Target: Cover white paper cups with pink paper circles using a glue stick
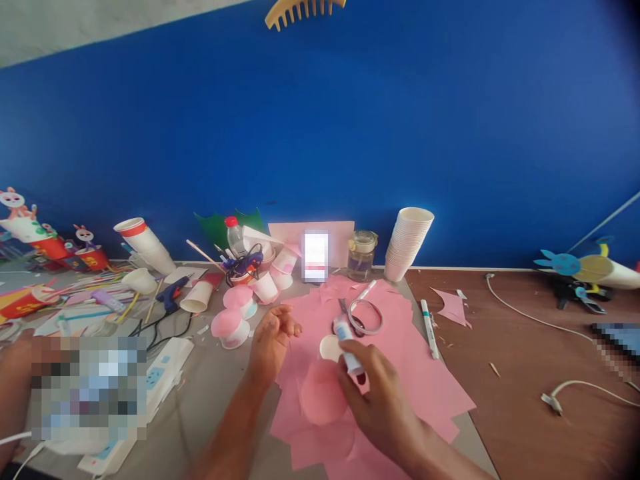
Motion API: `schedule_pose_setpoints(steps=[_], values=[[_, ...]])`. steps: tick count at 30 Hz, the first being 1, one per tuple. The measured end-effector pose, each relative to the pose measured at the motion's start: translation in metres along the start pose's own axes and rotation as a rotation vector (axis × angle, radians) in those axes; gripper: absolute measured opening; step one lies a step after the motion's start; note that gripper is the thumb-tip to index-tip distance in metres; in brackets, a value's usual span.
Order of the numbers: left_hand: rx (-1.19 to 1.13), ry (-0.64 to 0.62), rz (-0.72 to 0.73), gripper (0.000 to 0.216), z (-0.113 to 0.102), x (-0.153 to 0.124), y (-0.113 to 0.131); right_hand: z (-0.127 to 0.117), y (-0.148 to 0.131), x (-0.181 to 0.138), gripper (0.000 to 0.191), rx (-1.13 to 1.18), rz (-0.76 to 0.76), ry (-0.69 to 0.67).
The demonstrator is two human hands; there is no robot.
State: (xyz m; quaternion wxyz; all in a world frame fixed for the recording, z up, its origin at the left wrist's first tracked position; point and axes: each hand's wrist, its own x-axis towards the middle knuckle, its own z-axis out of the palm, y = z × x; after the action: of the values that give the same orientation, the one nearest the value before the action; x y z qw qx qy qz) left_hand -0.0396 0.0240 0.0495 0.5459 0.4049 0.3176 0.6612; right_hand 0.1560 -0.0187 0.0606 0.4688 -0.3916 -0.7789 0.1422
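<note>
My right hand (376,393) is closed around a small white glue stick with a blue label (347,345), its tip pointing up and away. Just left of it lie a white paper disc (330,347) and a pink paper circle (322,396) on a spread of pink paper sheets (400,373). My left hand (273,341) hovers over the left edge of the pink paper, fingers loosely curled and apart, holding nothing. Scissors (356,315) lie on the pink paper just beyond the glue stick.
Pink-covered cups (231,327) stand left of my left hand. Behind are a stack of white paper cups (407,243), a glass jar (362,255), a phone (315,256), a glue gun (173,293) and a power strip (160,373). A white marker (429,328) and cables (565,390) lie right.
</note>
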Motion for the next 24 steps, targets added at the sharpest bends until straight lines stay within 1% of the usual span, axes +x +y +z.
schedule_pose_setpoints(steps=[2, 4, 7, 10, 14, 17, 20, 24], values=[[-0.026, -0.101, -0.035, 0.037, 0.006, -0.005, 0.002, -0.009, 0.004, 0.006, 0.029, 0.091, 0.054, 0.084], [-0.042, -0.183, -0.069, 0.043, 0.014, -0.010, 0.003, -0.013, 0.006, 0.010, 0.030, 0.203, 0.076, 0.135], [-0.077, -0.281, -0.126, 0.054, 0.027, -0.014, 0.008, -0.011, 0.009, 0.013, 0.029, 0.377, 0.113, 0.151], [-0.116, -0.325, -0.196, 0.062, 0.040, -0.017, 0.013, -0.003, 0.014, 0.015, 0.028, 0.476, 0.130, 0.156], [-0.114, -0.327, -0.278, 0.075, 0.050, -0.019, 0.016, 0.005, 0.020, 0.022, 0.028, 0.492, 0.114, 0.138], [-0.107, -0.339, -0.284, 0.079, 0.054, -0.021, 0.016, 0.007, 0.023, 0.029, 0.028, 0.441, 0.062, 0.181], [-0.088, -0.274, -0.304, 0.071, 0.059, -0.022, 0.015, 0.010, 0.027, 0.034, 0.030, 0.322, -0.037, 0.233], [-0.070, -0.129, -0.333, 0.053, 0.069, -0.020, 0.012, 0.015, 0.034, 0.036, 0.034, 0.186, -0.036, 0.249]])
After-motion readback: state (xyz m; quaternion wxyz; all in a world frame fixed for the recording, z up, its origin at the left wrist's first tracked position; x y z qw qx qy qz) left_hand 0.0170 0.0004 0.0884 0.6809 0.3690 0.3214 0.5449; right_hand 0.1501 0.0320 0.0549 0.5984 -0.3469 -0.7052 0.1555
